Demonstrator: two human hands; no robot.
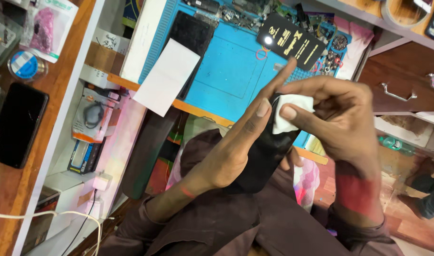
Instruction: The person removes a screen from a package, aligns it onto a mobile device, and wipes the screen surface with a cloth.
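Observation:
My left hand [236, 142] holds a black phone [264, 151] flat along its palm, fingers stretched up along the phone's edge. My right hand [335, 114] pinches a small white cloth [290, 111] and presses it on the phone's upper end. Both hands are raised above my lap, in front of a blue work mat [231, 71] on the bench.
On the blue mat lie a dark phone [191, 33] under a white sheet [167, 76], a black card with gold marks [290, 40] and small parts. Another black phone [15, 125] rests on the wooden shelf at left. Drawers with metal handles [397, 92] stand at right.

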